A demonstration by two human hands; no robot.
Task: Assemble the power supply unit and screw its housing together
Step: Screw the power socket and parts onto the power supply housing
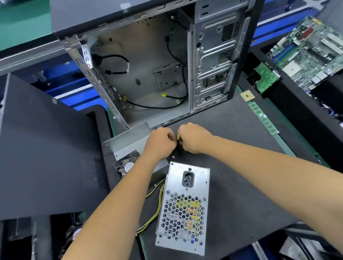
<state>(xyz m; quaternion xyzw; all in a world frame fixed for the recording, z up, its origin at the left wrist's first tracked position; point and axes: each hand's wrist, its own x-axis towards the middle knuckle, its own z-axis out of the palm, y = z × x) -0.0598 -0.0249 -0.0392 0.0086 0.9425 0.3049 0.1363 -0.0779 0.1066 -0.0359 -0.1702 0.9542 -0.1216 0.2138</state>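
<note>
The silver power supply body [184, 209] lies on the black mat with its honeycomb grille and power socket facing up; yellow and black cables [154, 208] trail from its left side. Behind it sits the grey housing cover [128, 141] with a black fan [127, 165] at its front. My left hand [160, 143] and my right hand [193, 138] meet just above the cover's right end, both with curled fingers. Between them shows a small yellow and black object [178, 138], apparently a screwdriver handle, gripped by my right hand. What my left fingers pinch is hidden.
An open computer case [211, 59] stands behind the hands with loose black cables inside. A dark side panel [37, 147] leans at the left. At the right lie a motherboard [315, 52], a hard drive [265, 78], a CPU [247, 95] and a RAM stick [262, 117].
</note>
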